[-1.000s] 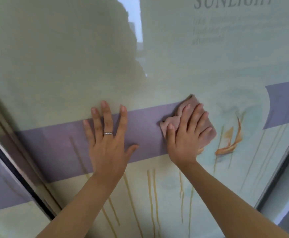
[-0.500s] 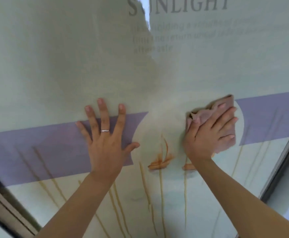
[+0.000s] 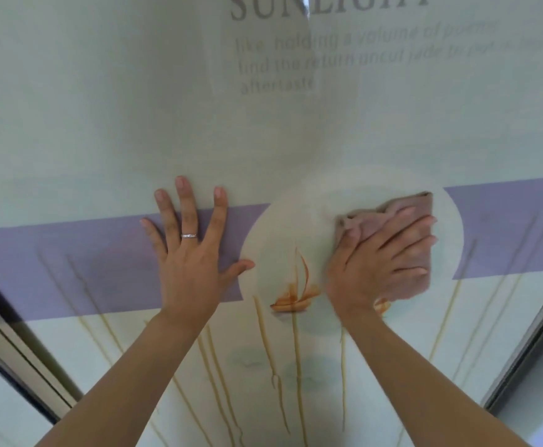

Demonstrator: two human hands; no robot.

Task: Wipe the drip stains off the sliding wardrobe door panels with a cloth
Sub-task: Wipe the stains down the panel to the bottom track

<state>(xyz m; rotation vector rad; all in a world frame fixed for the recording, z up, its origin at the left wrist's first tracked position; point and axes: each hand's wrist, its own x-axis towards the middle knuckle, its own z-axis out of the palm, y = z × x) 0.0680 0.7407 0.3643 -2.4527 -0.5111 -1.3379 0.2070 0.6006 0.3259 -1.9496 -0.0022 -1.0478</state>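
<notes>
A crumpled pinkish cloth [image 3: 402,221] lies against the sliding wardrobe door panel [image 3: 102,124], inside a pale printed circle [image 3: 296,221] that breaks a lilac band [image 3: 54,266] running across the panel. The right hand [image 3: 379,262] presses the cloth flat to the surface: its fingers [image 3: 405,233] are nearly straight and spread slightly, pointing up and to the right, covering most of the cloth so that only its upper and right edges and lower corner show; the thumb lies on the cloth's left fold. The left hand [image 3: 189,253] is released and holds nothing, its palm laid flat on the lilac band well to the left of the cloth, fingers fanned wide and thumb stretched toward the circle. A ring [image 3: 188,235] sits on one of its fingers. Between the two hands, low in the circle, is a printed orange flower [image 3: 296,295]. Yellowish-brown drip stains [image 3: 265,337] run downward in thin streaks below the band and under both forearms, with fainter streaks crossing the lilac on either side. Above the hands the panel bears large grey lettering [image 3: 328,8] and smaller blurred lines of text. Dark metal door frames [image 3: 12,353] edge the panel at lower left and lower right.
</notes>
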